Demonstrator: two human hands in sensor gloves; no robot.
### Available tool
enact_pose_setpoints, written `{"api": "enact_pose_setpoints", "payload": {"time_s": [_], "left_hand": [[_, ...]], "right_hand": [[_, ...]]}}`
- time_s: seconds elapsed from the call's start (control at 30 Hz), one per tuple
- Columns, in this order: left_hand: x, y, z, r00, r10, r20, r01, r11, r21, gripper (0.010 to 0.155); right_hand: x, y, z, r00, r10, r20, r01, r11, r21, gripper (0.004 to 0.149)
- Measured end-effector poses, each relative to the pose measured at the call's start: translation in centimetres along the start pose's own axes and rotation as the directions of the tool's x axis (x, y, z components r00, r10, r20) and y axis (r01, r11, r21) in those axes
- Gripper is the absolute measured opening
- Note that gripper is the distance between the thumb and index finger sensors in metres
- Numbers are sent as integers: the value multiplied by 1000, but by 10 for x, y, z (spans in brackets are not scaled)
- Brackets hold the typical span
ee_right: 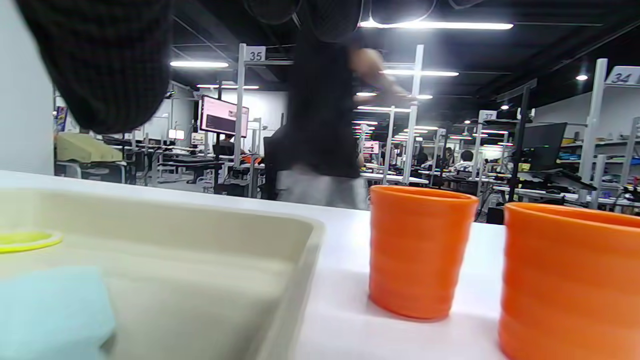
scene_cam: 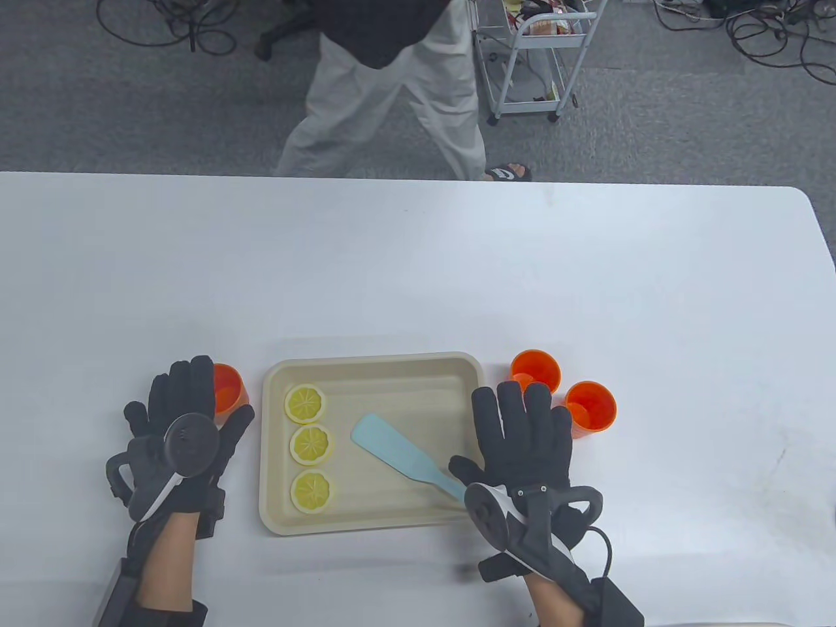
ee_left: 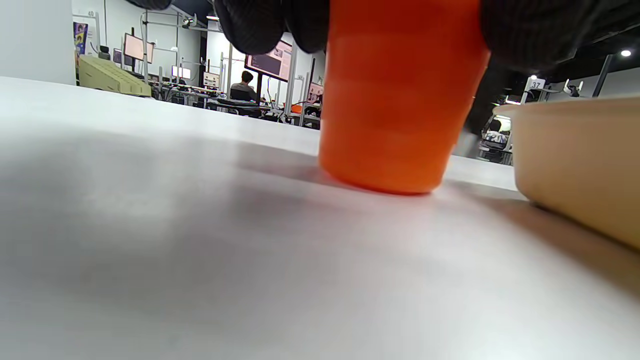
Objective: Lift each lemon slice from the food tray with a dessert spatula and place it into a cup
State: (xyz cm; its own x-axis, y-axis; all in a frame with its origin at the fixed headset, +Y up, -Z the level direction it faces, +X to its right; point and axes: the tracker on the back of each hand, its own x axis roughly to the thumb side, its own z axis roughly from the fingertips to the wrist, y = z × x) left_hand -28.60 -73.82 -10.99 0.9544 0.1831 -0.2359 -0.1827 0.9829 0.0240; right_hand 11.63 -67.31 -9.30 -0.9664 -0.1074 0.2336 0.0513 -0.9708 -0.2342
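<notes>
A beige food tray [scene_cam: 372, 359] holds three lemon slices in a column at its left: [scene_cam: 305, 403], [scene_cam: 311, 444], [scene_cam: 311, 491]. A light-blue dessert spatula [scene_cam: 398, 457] lies diagonally in the tray, handle toward my right hand [scene_cam: 516, 424]. That hand lies flat with straight fingers over the tray's right rim, thumb beside the handle, holding nothing. Two orange cups [scene_cam: 535, 371] [scene_cam: 591, 405] stand just past its fingertips. My left hand [scene_cam: 186, 405] lies flat left of the tray. A third orange cup [scene_cam: 228, 388] [ee_left: 400, 100] sits between its index finger and thumb.
A person [scene_cam: 392, 85] in light trousers stands beyond the table's far edge, next to a white wire cart [scene_cam: 535, 59]. Cables lie on the grey floor. The white table [scene_cam: 418, 261] stretches wide behind the tray.
</notes>
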Motion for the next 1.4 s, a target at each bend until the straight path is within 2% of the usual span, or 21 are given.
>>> {"api": "enact_pose_setpoints", "payload": {"time_s": [0.13,0.43,0.6,0.73,0.83,0.93,1.13,1.3,1.4], "left_hand": [[-2,1,0,1000,21,8,-21,999,-36,92],[-8,7,5,997,69,39,-68,997,-23,93],[-3,23,17,996,44,75,-49,996,79,94],[13,38,31,980,84,178,-109,985,136,97],[29,45,42,945,116,306,-166,975,144,98],[47,48,53,883,168,437,-231,969,93,101],[82,45,73,782,168,600,-228,973,24,109],[107,38,87,700,182,691,-216,976,-38,114],[117,33,93,676,173,716,-192,980,-56,114]], "right_hand": [[9,5,0,999,18,43,-20,999,38,100],[18,11,0,996,14,91,-22,996,85,99],[18,11,2,995,-8,100,1,997,77,99],[20,8,4,992,-22,122,15,998,58,100],[24,6,5,988,-34,150,26,998,55,99],[30,5,7,980,-45,192,36,998,50,100],[45,0,15,950,-106,292,103,994,26,101],[60,-5,22,903,-178,390,187,982,17,104],[68,-6,27,873,-208,440,220,975,24,106]]}}
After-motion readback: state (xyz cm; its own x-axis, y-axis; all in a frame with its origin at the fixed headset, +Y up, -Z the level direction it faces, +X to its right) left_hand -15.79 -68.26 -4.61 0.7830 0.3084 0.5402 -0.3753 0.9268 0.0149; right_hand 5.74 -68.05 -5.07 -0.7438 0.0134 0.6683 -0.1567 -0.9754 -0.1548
